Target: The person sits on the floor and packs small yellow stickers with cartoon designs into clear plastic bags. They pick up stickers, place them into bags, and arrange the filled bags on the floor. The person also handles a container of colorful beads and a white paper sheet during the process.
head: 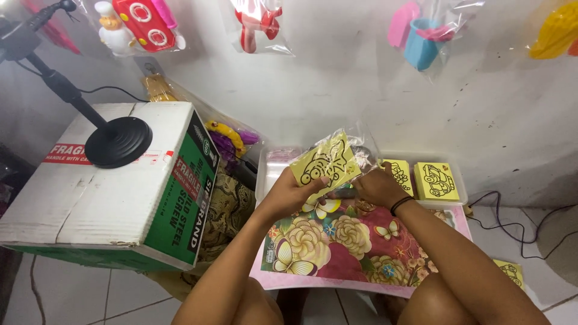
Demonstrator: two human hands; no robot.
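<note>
Yellow cards (424, 179) fill the clear tray (272, 165) behind both hands.

We sit over a white tiled floor (90, 295). On it at the left rests a large white and green cardboard box (120, 186), with a black round stand base (118, 141) on its top. Before us lies a floral mat (355, 247) with butterflies, pink at its edges. Beyond it a clear plastic tray (274, 165) holds yellow picture cards (437, 180). At the right, one more yellow card (510, 272) lies on the tiles, near a black cable (518, 232).
</note>
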